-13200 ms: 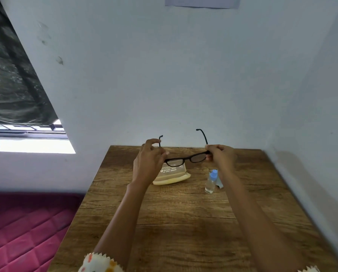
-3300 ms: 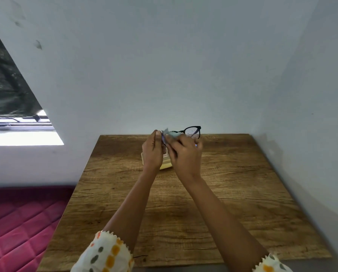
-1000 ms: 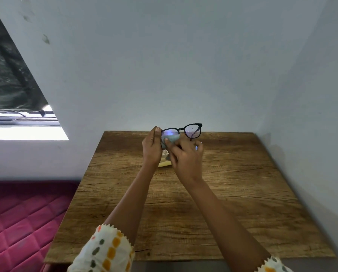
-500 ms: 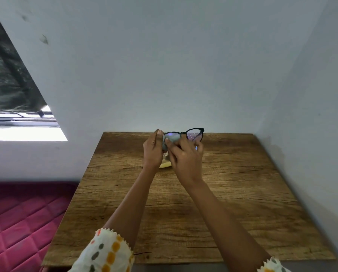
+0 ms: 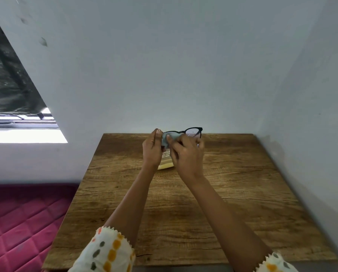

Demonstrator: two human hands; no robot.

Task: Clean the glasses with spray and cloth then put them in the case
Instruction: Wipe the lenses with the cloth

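Black-framed glasses [image 5: 193,130] are held up over the far part of the wooden table [image 5: 242,193]. My left hand [image 5: 152,150] grips the glasses at their left end. My right hand [image 5: 185,152] pinches a pale blue-grey cloth [image 5: 167,138] against the left lens, which the cloth covers. The right lens shows bare above my right hand. A yellowish case [image 5: 165,163] with a clear lid lies on the table behind and between my hands, mostly hidden. The spray bottle is hidden from view.
White walls close the table at the back and the right. A window sill [image 5: 24,135] lies to the left, and a pink quilted mattress [image 5: 20,222] sits below the table's left edge.
The cloth has slid across the left lens under my right fingers. Both hands and the glasses have stayed at about the same place above the case.
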